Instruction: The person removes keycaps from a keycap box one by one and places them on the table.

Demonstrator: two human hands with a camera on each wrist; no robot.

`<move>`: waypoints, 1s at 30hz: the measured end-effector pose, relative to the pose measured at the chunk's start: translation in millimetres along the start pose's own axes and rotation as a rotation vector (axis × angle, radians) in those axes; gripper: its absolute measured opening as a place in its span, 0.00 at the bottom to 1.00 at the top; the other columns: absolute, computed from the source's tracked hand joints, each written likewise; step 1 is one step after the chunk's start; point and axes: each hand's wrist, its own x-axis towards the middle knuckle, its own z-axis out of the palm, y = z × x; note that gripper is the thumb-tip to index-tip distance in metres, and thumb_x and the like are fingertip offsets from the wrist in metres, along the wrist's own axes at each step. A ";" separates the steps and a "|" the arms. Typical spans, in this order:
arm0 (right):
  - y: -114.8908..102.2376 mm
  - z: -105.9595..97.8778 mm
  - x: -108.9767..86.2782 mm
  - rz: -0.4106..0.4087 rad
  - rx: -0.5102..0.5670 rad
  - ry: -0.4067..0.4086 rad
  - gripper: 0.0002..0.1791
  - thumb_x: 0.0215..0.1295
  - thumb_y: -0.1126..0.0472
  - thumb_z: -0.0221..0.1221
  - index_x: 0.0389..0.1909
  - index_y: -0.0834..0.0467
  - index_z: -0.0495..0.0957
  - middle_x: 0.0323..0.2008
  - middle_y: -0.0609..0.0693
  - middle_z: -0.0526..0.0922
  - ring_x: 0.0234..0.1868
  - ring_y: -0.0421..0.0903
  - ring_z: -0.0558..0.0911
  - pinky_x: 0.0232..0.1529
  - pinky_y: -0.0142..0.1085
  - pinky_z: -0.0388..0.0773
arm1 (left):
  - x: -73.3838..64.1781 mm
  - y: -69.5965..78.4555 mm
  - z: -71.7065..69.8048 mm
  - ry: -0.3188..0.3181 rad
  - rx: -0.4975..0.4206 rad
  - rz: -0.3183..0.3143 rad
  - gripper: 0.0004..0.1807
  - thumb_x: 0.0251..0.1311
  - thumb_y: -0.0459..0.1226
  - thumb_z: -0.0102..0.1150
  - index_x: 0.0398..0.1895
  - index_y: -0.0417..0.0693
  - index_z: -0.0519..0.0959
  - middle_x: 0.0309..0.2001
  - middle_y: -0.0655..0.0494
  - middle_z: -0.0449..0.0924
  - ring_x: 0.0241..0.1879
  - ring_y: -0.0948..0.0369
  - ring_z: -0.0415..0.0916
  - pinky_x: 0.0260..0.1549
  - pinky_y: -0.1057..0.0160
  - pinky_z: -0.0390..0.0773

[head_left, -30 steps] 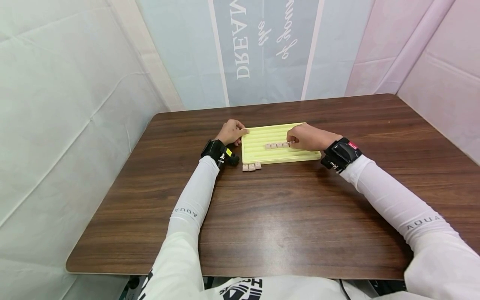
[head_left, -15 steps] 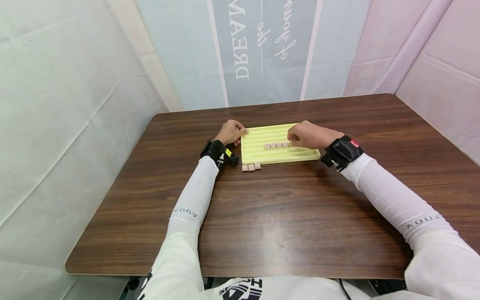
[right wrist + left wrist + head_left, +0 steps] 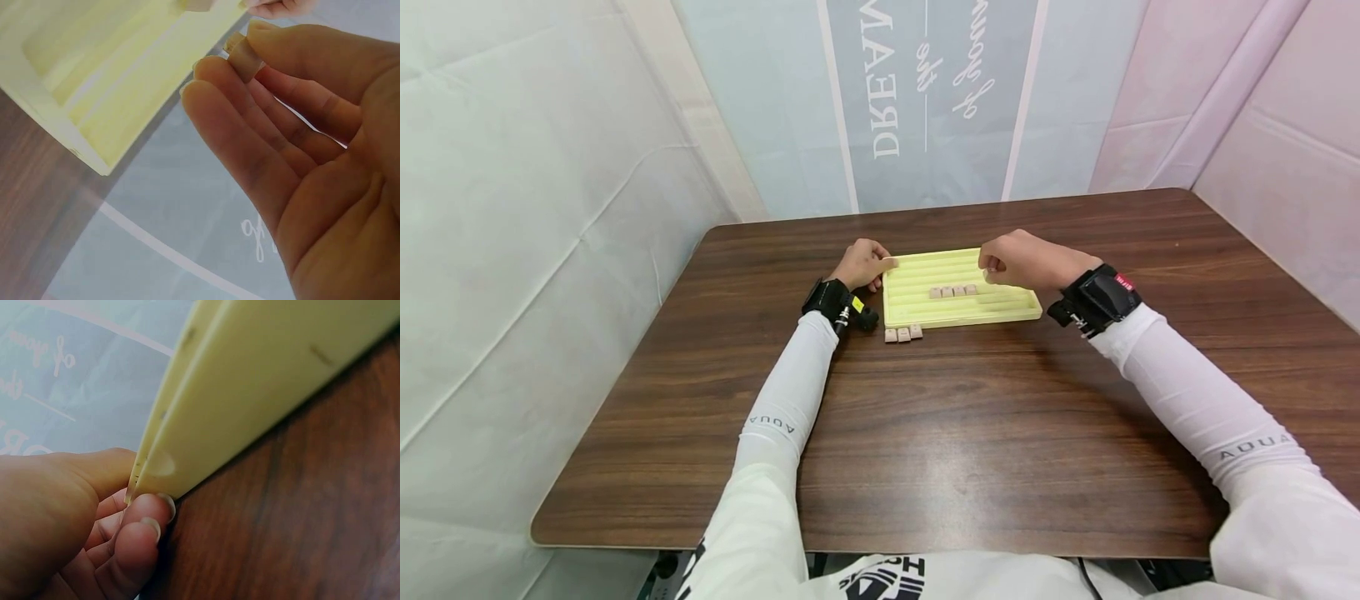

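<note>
A shallow yellow tray (image 3: pixel 925 313) with ridged rows lies on the table. My left hand (image 3: pixel 859 265) grips its left end, thumb over the rim and fingertips against the outer wall, as the left wrist view shows. Over the tray's right part, my right hand (image 3: pixel 1033 260) is raised a little. Its thumb and fingertips pinch a small beige keycap (image 3: pixel 245 61), clear in the right wrist view. Several like keycaps (image 3: pixel 952 292) stand side by side in one of the tray's middle rows. Three more keycaps (image 3: pixel 903 334) sit on the table against the tray's front left corner.
The brown wood-grain table (image 3: pixel 940 450) has rounded corners. Behind it hangs a blue-grey printed cloth (image 3: pixel 955 100), and a white cloth wall (image 3: pixel 550 250) runs along the left side.
My right hand has lifted away from the row and drawn right and back, with a keycap in its fingertips. The row's right end now shows. My left hand keeps its place.
</note>
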 end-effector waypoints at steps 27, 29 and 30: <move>-40.2 -7.9 -2.9 -0.111 -0.044 0.032 0.06 0.64 0.66 0.59 0.40 0.61 0.81 0.37 0.50 0.83 0.39 0.44 0.82 0.43 0.38 0.81 | 0.1 -0.5 -1.9 0.003 -0.003 -0.006 0.14 0.67 0.43 0.56 0.45 0.40 0.79 0.19 0.55 0.76 0.14 0.64 0.72 0.17 0.66 0.79; -43.2 -7.4 -3.6 -0.114 -0.031 0.028 0.05 0.64 0.65 0.59 0.39 0.60 0.81 0.37 0.50 0.83 0.39 0.44 0.82 0.43 0.38 0.81 | -0.6 -0.3 -1.7 0.002 -0.003 -0.008 0.14 0.67 0.43 0.56 0.45 0.40 0.79 0.20 0.55 0.76 0.14 0.64 0.72 0.17 0.66 0.79; -44.5 -7.0 -3.8 -0.116 -0.029 0.026 0.05 0.64 0.65 0.59 0.39 0.60 0.81 0.37 0.50 0.83 0.39 0.44 0.82 0.43 0.38 0.81 | -0.6 -0.1 -1.8 0.001 -0.003 -0.006 0.14 0.67 0.43 0.56 0.45 0.40 0.79 0.20 0.55 0.76 0.14 0.64 0.72 0.17 0.66 0.79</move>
